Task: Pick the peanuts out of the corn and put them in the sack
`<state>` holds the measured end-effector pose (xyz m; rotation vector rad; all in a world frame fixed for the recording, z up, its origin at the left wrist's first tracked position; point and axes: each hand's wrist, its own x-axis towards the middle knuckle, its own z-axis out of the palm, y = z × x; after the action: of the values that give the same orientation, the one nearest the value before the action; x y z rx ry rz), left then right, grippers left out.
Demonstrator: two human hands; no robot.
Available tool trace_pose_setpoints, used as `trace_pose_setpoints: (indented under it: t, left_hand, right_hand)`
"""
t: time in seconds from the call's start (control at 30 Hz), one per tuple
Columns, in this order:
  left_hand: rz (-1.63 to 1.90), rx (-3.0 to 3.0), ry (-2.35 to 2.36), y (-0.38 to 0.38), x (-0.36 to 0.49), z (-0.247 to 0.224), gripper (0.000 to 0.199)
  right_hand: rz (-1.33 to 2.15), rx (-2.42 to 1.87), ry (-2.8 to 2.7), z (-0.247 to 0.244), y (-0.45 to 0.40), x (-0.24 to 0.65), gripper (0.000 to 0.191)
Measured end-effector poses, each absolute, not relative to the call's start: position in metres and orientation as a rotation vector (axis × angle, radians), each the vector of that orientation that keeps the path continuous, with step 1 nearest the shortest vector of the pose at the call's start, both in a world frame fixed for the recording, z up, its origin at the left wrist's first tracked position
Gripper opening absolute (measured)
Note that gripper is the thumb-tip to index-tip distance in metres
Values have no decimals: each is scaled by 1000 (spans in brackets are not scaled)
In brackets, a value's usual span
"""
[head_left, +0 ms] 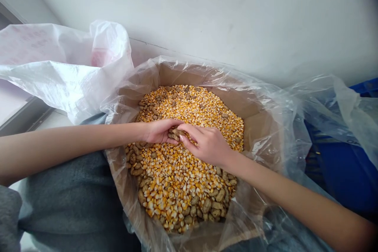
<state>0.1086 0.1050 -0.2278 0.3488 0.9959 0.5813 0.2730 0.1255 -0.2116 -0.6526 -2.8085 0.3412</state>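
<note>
Jeans [73,204] flanked a box [264,128] where, between side edges, the left hand [158,130] cupped peanuts [173,135] above corn [177,181] and the right hand [208,144] pinched them, apparently gathering; the next move needed steady fingers.

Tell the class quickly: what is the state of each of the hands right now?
Left hand: partly curled, holding unshelled peanuts.
Right hand: curled, at the same peanuts; whether it grips any cannot be told.

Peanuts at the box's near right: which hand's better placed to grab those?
Right, I'd judge. The right hand is closer to the near-right peanuts, though it also touches the held peanuts; the left hand is farther off, cupped around those.
</note>
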Motion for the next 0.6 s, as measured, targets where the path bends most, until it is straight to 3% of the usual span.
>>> trace_pose_setpoints:
  t: [0.27, 0.6]
  left_hand:
    - [532, 366, 981, 103, 109, -226, 19]
    - [522, 414, 987, 103, 109, -224, 18]
  right_hand:
    - [270, -175, -3021, -222, 95, 251, 27]
    - [374, -413, -3218, -225, 81, 239, 24]
